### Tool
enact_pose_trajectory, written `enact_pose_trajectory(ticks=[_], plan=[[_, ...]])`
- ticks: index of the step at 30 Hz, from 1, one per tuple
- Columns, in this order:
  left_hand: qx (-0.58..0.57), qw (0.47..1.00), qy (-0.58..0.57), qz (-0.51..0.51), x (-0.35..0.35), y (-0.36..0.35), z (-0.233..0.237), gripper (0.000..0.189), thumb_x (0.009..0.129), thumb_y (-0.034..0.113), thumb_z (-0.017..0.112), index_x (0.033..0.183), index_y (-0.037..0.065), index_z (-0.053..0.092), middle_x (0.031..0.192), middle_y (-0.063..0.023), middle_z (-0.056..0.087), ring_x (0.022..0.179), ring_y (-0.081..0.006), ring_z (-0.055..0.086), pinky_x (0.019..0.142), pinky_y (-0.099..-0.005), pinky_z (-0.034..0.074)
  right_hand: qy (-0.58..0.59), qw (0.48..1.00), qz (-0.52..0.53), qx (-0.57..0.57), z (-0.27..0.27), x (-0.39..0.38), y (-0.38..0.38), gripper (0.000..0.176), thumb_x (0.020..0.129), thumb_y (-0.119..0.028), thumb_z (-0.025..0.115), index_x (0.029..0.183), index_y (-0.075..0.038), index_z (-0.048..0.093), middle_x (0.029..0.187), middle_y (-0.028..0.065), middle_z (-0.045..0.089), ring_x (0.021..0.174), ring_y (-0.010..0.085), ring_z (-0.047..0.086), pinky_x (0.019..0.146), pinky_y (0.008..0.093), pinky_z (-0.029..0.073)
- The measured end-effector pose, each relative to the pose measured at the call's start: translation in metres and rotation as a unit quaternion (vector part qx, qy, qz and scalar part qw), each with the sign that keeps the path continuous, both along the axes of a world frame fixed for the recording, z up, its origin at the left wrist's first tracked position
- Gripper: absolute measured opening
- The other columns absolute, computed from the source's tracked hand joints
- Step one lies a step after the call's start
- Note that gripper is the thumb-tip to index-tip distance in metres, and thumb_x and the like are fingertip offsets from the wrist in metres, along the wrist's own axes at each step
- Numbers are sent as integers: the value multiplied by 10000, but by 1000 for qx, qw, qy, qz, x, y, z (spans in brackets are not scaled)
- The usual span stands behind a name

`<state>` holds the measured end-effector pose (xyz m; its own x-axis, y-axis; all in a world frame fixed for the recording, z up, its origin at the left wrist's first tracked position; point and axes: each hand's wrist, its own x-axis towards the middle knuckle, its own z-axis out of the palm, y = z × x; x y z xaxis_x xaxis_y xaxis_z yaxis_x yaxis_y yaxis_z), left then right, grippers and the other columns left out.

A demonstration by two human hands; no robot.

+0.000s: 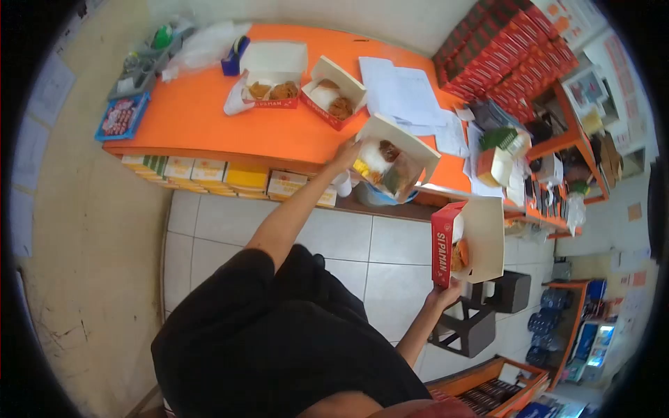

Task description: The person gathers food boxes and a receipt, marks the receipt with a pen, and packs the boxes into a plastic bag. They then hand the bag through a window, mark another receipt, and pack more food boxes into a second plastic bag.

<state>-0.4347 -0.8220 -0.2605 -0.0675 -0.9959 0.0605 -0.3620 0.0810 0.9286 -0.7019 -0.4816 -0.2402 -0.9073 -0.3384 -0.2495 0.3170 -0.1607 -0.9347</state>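
Red box (441, 247) runs lengthwise away from right hand (444, 296), gripped at near end; left hand (346, 154) grips second box (414, 145) by its side.

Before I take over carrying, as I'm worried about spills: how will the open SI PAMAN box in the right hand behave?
The red box looks like thin card, so its walls may flex if squeezed. Its open lid could flap and unbalance it. The uncovered food would likely slide if tilted.

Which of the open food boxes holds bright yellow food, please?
The cream-lidded cardboard box in the left hand; no such yellow shows in the three red-sided boxes.
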Motion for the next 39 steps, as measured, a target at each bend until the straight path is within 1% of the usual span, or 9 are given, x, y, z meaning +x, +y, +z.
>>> enact_pose_trajectory(ticks=[5, 10, 14, 18, 22, 32, 35, 38, 39], plan=[[-96, 990, 68, -80, -4, -115, -27, 483, 902, 381, 436, 1204, 6, 481, 1079, -230, 570, 1001, -330, 555, 863, -386, 418, 30, 999, 23, -6, 67, 29, -130, 296, 801, -151, 419, 1051, -12, 494, 1013, 114, 519, 904, 237, 547, 670, 340, 494], [98, 994, -37, -33, 58, -141, -27, 399, 927, 275, 404, 1202, -5, 482, 1103, -231, 564, 1004, -327, 558, 867, -375, 422, 62, 996, 32, 55, 59, 46, -182, 335, 798, -170, 456, 1079, 8, 499, 1055, 141, 529, 920, 259, 566, 707, 371, 512], [33, 998, -53, 3, 123, -173, -20, 423, 929, 306, 419, 1225, 7, 470, 1037, -230, 589, 930, -316, 585, 817, -369, 438, 8, 993, 90, 81, 22, 56, -235, 309, 780, -153, 471, 1039, 12, 503, 1024, 135, 538, 913, 253, 569, 716, 366, 521], [-76, 991, -40, 98, 152, -180, -19, 433, 934, 330, 417, 1245, 34, 465, 870, -208, 620, 680, -249, 602, 661, -346, 461, -24, 989, 137, 54, 22, 83, -316, 402, 749, -127, 501, 1116, 37, 484, 1068, 137, 534, 943, 255, 574, 726, 376, 521], [220, 972, -71, 46, 167, -165, 33, 371, 940, 295, 406, 1241, 95, 487, 894, -213, 607, 783, -285, 629, 687, -382, 459, 34, 984, 173, 27, 38, 71, -397, 395, 784, -179, 495, 1125, 20, 486, 1065, 119, 539, 989, 236, 560, 779, 361, 512], [153, 977, -17, 145, 115, -122, 8, 372, 947, 308, 397, 1116, 15, 551, 838, -184, 620, 823, -294, 614, 748, -393, 448, 135, 920, 355, 96, -11, 11, -529, 393, 867, -171, 445, 1227, -16, 453, 1185, 114, 493, 1039, 214, 526, 816, 344, 483], [57, 983, 21, 172, 140, -102, -10, 314, 940, 270, 430, 1065, 16, 564, 825, -157, 629, 758, -226, 615, 696, -352, 464, 186, 883, 391, 182, 2, -1, -526, 581, 933, -413, 399, 1330, 6, 334, 1177, 137, 495, 1026, 211, 504, 912, 365, 385], [142, 964, -18, 224, 154, -69, 12, 353, 885, 181, 553, 1183, 15, 463, 753, -123, 620, 583, -121, 555, 546, -256, 450, 524, 812, 160, 200, 56, 76, -478, 397, 896, -277, 511, 1109, 58, 514, 1004, 169, 579, 899, 267, 543, 829, 364, 420], [175, 961, -46, 211, 155, -60, 14, 432, 852, 186, 598, 1220, 27, 434, 897, -125, 622, 731, -169, 577, 687, -309, 465, 567, 758, 259, 195, 44, 87, -445, 375, 818, -188, 624, 1097, 44, 529, 1024, 151, 582, 907, 267, 552, 814, 369, 432]])
